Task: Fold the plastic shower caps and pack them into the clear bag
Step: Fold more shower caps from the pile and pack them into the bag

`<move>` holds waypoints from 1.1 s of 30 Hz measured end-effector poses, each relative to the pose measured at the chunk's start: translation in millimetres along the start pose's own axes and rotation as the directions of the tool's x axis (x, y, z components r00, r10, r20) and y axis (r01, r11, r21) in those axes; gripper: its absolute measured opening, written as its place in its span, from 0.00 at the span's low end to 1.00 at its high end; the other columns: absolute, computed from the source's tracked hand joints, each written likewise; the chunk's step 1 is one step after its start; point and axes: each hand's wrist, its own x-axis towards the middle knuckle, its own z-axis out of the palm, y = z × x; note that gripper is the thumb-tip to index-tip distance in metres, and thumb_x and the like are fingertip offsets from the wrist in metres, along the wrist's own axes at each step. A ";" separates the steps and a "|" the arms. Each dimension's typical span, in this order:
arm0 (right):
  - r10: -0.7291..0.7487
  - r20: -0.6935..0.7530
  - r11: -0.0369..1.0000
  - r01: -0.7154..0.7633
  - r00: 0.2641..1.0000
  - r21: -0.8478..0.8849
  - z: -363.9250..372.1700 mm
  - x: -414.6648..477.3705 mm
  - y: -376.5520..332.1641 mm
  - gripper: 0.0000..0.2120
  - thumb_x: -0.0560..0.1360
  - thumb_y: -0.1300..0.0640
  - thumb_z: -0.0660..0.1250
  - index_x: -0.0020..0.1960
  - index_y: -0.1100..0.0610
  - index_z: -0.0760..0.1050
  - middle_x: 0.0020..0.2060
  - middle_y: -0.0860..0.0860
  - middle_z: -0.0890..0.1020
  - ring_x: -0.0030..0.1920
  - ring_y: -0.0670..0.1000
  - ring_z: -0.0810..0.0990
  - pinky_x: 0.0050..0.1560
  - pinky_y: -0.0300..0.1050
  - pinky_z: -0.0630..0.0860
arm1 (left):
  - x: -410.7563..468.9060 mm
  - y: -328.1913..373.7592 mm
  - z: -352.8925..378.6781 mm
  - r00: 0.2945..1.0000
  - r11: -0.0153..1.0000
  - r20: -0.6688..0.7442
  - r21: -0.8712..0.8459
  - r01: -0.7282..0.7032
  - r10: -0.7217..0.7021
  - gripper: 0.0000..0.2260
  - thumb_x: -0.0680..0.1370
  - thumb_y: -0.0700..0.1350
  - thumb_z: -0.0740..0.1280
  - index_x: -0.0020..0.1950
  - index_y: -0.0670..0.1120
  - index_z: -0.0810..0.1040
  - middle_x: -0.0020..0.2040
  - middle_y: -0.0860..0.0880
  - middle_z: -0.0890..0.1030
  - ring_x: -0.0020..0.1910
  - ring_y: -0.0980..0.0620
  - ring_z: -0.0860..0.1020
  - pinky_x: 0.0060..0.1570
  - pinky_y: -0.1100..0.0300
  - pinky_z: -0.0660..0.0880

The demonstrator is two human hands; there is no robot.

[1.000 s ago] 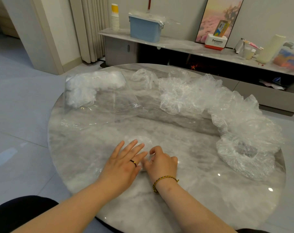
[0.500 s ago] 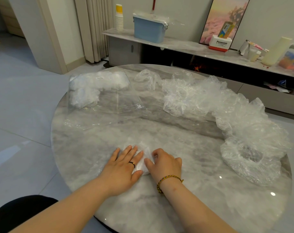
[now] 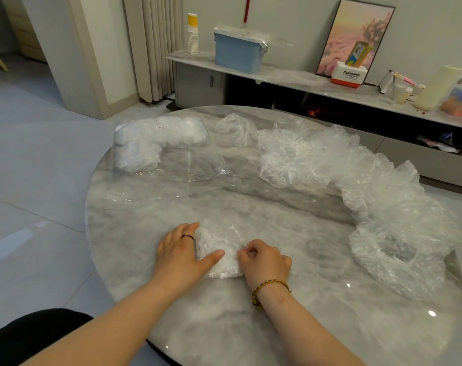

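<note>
Left hand point(image 3: 181, 250), flat before, now grips folded cap point(image 3: 222, 247) | right hand point(image 3: 265, 258) pinches it | box point(image 3: 350, 77): Panasonic

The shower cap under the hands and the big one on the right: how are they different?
The folded cap is small, flat and whitish; the open cap is wide, puffy and see-through. The left hand and right hand hold the folded cap; no hand touches the open cap. Both are crinkly plastic.

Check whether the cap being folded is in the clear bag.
No, the cap lies between the left hand and right hand, apart from the clear bag.
</note>
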 end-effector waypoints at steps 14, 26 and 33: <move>0.117 0.011 0.856 -0.107 0.993 0.505 3.1 -5.9 -5.3 0.13 0.75 0.55 0.65 0.33 0.47 0.69 0.29 0.42 0.74 0.51 0.52 0.75 0.50 0.39 0.63 | -1.0 3.9 -8.4 0.994 0.993 0.069 -0.075 0.092 -0.086 0.08 0.74 0.56 0.65 0.41 0.57 0.68 0.55 0.58 0.71 0.63 0.55 0.64 0.54 0.63 0.54; -0.075 -0.132 0.874 0.128 0.988 0.468 -15.4 -3.6 -12.1 0.32 0.71 0.54 0.67 0.71 0.50 0.57 0.69 0.48 0.61 0.65 0.49 0.65 0.68 0.45 0.62 | 7.6 -6.3 -31.9 0.997 0.825 -0.066 -0.564 -0.014 -0.028 0.16 0.71 0.33 0.67 0.39 0.53 0.65 0.40 0.56 0.70 0.39 0.59 0.70 0.34 0.75 0.65; -0.695 0.046 0.713 0.696 0.718 -0.091 -39.9 -4.0 -64.3 0.35 0.67 0.40 0.61 0.71 0.48 0.58 0.70 0.46 0.64 0.73 0.46 0.53 0.71 0.49 0.35 | 3.2 -8.3 -54.6 0.985 0.803 0.037 -0.585 -0.115 0.168 0.20 0.71 0.30 0.64 0.46 0.55 0.66 0.39 0.55 0.76 0.35 0.62 0.76 0.35 0.73 0.69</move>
